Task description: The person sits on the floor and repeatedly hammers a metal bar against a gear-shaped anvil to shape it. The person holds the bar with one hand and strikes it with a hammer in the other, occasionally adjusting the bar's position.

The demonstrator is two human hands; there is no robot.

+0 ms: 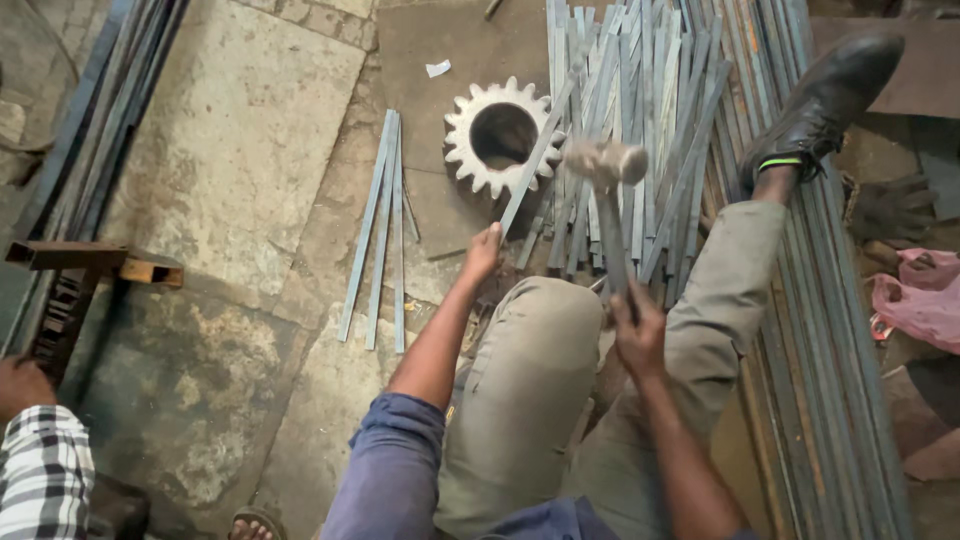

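Observation:
My right hand (638,330) grips the handle of a hammer (606,166), whose blurred head hangs raised over a pile of flat metal strips (640,110). My left hand (484,250) holds the lower end of one metal strip (535,160), which slants up across a large pale toothed gear (470,150) lying on the floor. My knees, in khaki trousers, fill the space between my arms. My right foot in a black boot (825,95) rests on long metal bars.
A few loose strips (378,230) lie on the stone floor left of the gear. Long bars (830,330) run along the right side, more at the upper left. A pink bag (920,300) lies at the right edge. Another person in a checked sleeve (42,470) sits at lower left.

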